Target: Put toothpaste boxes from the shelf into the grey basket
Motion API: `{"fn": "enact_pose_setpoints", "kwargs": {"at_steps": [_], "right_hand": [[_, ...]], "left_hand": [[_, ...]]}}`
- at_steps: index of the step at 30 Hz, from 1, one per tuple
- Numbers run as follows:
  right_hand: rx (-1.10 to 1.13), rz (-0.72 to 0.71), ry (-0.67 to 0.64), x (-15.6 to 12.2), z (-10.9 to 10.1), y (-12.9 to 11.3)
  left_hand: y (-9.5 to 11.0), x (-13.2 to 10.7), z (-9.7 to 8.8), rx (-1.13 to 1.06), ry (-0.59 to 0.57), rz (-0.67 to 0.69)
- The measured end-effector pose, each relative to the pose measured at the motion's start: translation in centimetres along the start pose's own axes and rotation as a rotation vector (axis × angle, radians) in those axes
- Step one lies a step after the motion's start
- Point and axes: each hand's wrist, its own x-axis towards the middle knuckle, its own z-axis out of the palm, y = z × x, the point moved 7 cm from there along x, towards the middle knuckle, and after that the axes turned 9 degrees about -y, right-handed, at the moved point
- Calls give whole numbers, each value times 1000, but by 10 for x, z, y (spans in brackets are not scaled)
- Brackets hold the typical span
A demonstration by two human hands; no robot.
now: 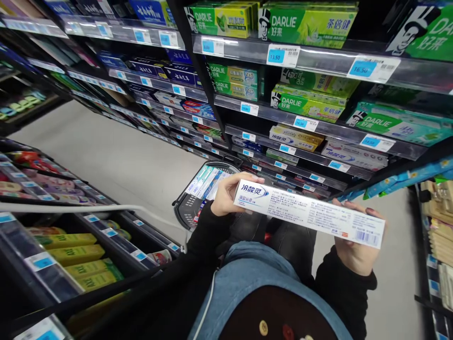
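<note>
A long white toothpaste box with blue lettering and a barcode is held level in front of my body, its printed side turned up toward me. My left hand grips the logo end, thumb and fingers closed around it. At the barcode end my right hand is wrapped underneath, with fingertips showing over the far edge. Below and beyond my left hand, a dark shopping basket stands on the floor with several boxes in it.
Ahead rise shelves of toothpaste, with green Darlie boxes and price tags along the shelf edges. On the left, a lower shelf holds yellow-green AXE boxes. A grey floor aisle runs between them. A white cable crosses the left side.
</note>
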Motion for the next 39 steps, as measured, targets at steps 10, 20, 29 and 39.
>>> {"fn": "enact_pose_setpoints", "kwargs": {"at_steps": [10,20,29,39], "right_hand": [[-3,5,33,-8,-10,-9],[34,7,4,-10,-14,-7],[102,280,136,-21,-28,60],[93,575,62,-51,5,117]], "left_hand": [[0,7,12,4,-27,22],[4,13,22,-36,-35,50],[24,14,47,-130,99,47],[53,18,86,190,-30,182]]}}
